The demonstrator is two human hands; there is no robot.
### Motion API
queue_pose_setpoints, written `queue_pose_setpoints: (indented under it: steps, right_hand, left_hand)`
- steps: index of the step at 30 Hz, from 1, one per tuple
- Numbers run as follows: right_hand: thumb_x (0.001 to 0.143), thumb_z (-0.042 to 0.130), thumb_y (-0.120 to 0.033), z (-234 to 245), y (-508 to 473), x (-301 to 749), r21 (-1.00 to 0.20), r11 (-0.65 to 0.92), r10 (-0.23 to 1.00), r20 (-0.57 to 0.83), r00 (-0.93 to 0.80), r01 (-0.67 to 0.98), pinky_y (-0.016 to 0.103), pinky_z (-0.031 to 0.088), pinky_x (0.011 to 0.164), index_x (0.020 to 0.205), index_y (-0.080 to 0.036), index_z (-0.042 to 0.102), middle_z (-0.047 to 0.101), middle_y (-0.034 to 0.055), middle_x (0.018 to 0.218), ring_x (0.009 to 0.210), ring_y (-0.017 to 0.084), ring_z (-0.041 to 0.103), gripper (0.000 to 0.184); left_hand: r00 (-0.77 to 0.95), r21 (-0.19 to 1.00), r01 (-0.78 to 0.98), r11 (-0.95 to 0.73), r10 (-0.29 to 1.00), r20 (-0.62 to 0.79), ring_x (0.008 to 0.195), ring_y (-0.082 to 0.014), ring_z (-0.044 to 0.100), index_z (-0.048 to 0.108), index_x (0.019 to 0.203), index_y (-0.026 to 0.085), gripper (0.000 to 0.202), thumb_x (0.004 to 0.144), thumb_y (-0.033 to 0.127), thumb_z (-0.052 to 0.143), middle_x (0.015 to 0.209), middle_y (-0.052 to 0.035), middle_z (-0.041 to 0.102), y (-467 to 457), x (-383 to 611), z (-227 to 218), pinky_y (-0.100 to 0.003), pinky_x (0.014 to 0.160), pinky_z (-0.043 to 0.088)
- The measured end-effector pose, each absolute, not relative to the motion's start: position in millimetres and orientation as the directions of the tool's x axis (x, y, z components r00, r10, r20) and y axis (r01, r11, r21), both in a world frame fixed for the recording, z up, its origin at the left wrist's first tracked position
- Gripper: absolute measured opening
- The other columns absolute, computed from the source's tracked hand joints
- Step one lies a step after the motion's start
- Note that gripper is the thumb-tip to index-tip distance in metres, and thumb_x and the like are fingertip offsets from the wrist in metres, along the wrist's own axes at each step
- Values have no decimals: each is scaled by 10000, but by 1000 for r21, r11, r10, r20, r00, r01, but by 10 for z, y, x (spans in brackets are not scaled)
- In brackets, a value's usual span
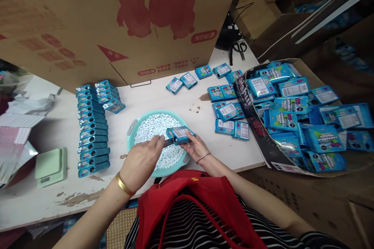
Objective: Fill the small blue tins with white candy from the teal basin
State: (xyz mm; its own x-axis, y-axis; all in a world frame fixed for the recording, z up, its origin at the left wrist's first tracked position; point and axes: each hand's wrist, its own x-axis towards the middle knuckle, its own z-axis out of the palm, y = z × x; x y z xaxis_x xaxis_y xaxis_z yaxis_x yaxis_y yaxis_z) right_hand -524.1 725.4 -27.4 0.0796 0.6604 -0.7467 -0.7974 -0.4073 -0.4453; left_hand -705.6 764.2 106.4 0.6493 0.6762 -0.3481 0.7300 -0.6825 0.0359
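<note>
The left hand (142, 160) has its grip pinched shut at the open end of a small blue cardboard box (180, 135); what it pinches is too small to tell. The right hand (196, 148) has its grip closed around that box from below, holding it over a round teal plastic basin (129, 142) of small white tablets (152, 126) on the white surface (163, 101). Farther left lie two rows of matching blue boxes (92, 132) and a pale green scale (50, 165). To the right is a dark-lined open carton (254, 116) heaped with blue packs (292, 105).
</note>
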Motion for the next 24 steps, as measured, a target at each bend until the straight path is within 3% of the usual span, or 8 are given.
queue_pose_setpoints:
  steps: [5,9,14,19,24]
  right_hand:
    - [724,761,-279,-276,7275,-5099,-486,-359,642,-748,167,-796,217,583,520,929,-188,590,728,12,782,605,130,679,282]
    - [725,760,-265,-287,7302,-4936,-499,-318,624,-750,219,-806,213,587,524,958,-193,600,727,8,782,611,127,680,291]
    - [745,744,-260,-282,7310,-4834,-487,-302,611,-759,226,-820,218,597,540,938,-188,609,732,21,818,653,135,692,246]
    - [777,713,-258,-279,7287,-4806,-491,-297,588,-770,248,-819,203,587,516,935,-183,615,727,15,783,616,123,681,201]
    - [768,725,-273,-296,7257,-4819,-482,-291,593,-769,240,-827,215,588,544,969,-182,615,731,27,822,644,129,684,246]
  left_hand:
    - [517,195,856,-479,795,-317,836,-199,615,539,1060,200,209,901,211,404,985,-74,594,7796,-7576,377,-294,672,488]
    - [419,307,901,-308,804,-422,880,-228,597,573,905,167,158,849,148,427,941,-107,597,7894,-7766,-468,-338,751,478]
    - [489,457,837,-301,785,-380,1016,-233,579,566,1046,176,245,844,137,433,1087,-113,598,7845,-7256,-1110,-348,874,459]
    - [529,591,763,-262,778,-338,941,-199,599,542,1080,179,247,844,178,470,1056,-83,619,7757,-6997,-1169,-329,864,470]
    - [574,696,664,-272,782,-242,875,-169,589,520,1077,191,219,903,305,455,1015,-60,613,7712,-7389,-640,-321,809,478]
